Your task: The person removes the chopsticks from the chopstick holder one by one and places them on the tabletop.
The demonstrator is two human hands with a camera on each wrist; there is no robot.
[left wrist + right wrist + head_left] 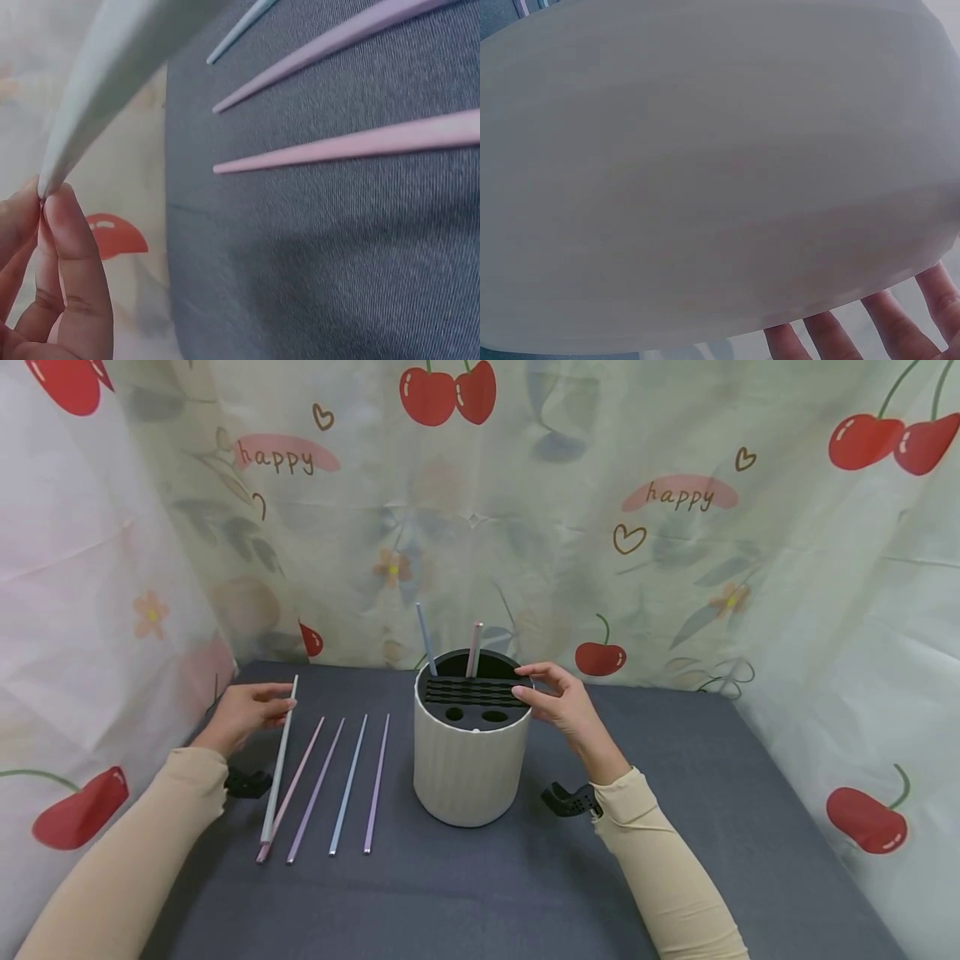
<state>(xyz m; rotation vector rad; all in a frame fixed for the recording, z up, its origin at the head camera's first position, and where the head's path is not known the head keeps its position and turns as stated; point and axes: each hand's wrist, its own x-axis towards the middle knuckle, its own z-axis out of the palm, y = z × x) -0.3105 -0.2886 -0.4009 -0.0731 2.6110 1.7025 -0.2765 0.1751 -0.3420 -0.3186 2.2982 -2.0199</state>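
Observation:
My left hand [251,710] pinches a pale whitish-green chopstick [279,768] by its thin end, between thumb and fingertips. The stick slants down, its thick end over the near end of a pink chopstick [296,777] in the head view. The left wrist view shows that pinch close up, with the pale chopstick [112,82] large in front. My right hand [566,697] holds the right rim of a white ribbed chopstick holder [468,777] with thumb and fingers. In the right wrist view its fingers [900,322] lie along the holder's far side.
Beside the pink one lie purple [315,793] and blue [348,785] chopsticks, then another purple chopstick [377,785]. The holder's black slotted insert [472,718] has two round holes in front. Blue [426,639] and pink [475,647] chopsticks stand in its back compartment. Printed curtains [480,543] enclose the table.

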